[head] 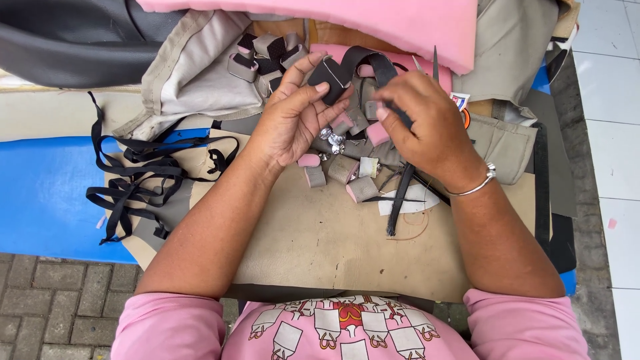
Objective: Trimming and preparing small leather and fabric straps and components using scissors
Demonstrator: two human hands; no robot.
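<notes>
Here we have both hands raised a little over the worktop [320, 240], close together, sharing one black strap [360, 63]. Our left hand [293, 117] pinches the strap's folded end between thumb and fingertips, the other fingers spread loosely. Our right hand [423, 123] is curled closed around the strap's other run, which hangs down from under that hand and ends on the tan sheet just below it. Directly beneath the hands lie small padded loops [347, 170] of grey fabric with pink foam cores, and a few shiny metal pieces [331, 137] sit between our palms. More loops [267, 57] are heaped just beyond the left hand. Well to the left of it sprawls a tangle of black straps [133, 180]. A pink foam slab [347, 20] lies past both hands.
</notes>
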